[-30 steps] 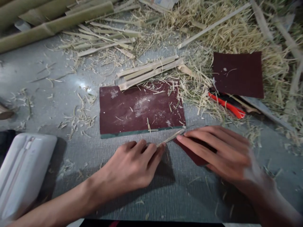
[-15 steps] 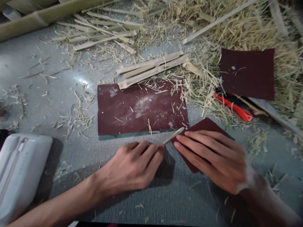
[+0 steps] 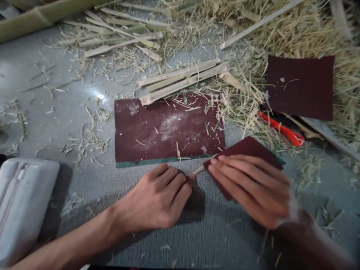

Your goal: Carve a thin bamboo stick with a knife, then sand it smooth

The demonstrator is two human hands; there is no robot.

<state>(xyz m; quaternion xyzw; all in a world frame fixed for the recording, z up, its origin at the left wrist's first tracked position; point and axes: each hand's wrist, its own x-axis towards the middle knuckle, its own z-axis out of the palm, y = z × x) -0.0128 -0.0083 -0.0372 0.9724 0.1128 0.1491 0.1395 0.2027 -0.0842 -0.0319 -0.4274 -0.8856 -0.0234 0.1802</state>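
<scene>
The left hand's grip is clamped on a thin bamboo strip, which juts right until a small sandpaper piece hides it. The right hand's grip holds that piece, fingers together. A larger sandpaper sheet lies just beyond, on the far worktop.

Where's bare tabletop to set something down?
Best: tabletop between left hand and right hand, toward near edge; few shavings. Also: left, between bamboo pole and white case; lightly littered. Crowded: upper right, with shavings heap, sandpaper square, red handle.
</scene>
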